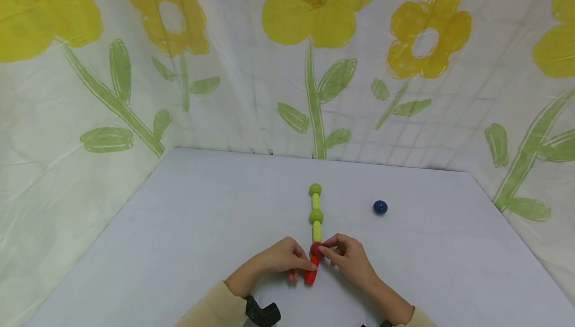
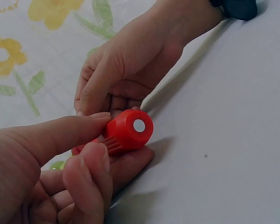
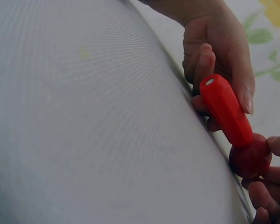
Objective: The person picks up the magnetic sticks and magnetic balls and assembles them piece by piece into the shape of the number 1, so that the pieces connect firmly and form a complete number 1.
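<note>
A line of magnetic toy pieces runs away from me on the white table. At its near end, my left hand (image 1: 285, 258) pinches a red rod (image 1: 312, 274) between thumb and fingers. The rod's end shows a pale round disc in the left wrist view. My right hand (image 1: 352, 258) holds the dark red ball (image 3: 250, 158) with thumb and fingertips. In the right wrist view, rod and ball touch. Beyond the ball lie a yellow-green rod (image 1: 317, 232), a green ball (image 1: 316, 216), another yellow-green rod (image 1: 316, 201) and a green ball (image 1: 315, 188) at the far end.
A dark blue ball (image 1: 380, 207) lies alone on the white table (image 1: 202, 207), right of the line. Behind the table hangs a white curtain (image 1: 251, 92) printed with yellow flowers. Dark wrist devices (image 1: 262, 312) sit on both wrists.
</note>
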Tool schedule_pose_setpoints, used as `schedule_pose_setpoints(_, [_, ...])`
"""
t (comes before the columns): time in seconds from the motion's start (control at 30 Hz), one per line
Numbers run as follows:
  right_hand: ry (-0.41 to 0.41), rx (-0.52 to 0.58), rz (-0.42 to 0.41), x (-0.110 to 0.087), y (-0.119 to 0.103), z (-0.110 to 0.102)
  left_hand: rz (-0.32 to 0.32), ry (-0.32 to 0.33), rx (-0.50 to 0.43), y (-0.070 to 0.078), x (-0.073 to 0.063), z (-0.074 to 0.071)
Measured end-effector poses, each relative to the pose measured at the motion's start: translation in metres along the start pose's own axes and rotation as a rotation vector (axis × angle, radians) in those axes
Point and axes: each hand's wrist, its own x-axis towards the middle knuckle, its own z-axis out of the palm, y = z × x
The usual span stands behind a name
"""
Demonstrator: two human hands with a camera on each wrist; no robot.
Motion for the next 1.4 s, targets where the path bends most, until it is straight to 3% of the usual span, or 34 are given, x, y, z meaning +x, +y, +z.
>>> schedule_pose_setpoints(0.93, [0.002,0.029,0.000,-0.002,0.000,0.000,-0.021,0.095,-0.160,0.002,0.000,0.024])
schedule_pose_setpoints(1.4, [0.015,0.009,-0.004,-0.002,0.001,0.001,-0.021,0.062,-0.197,0.002,0.000,0.023])
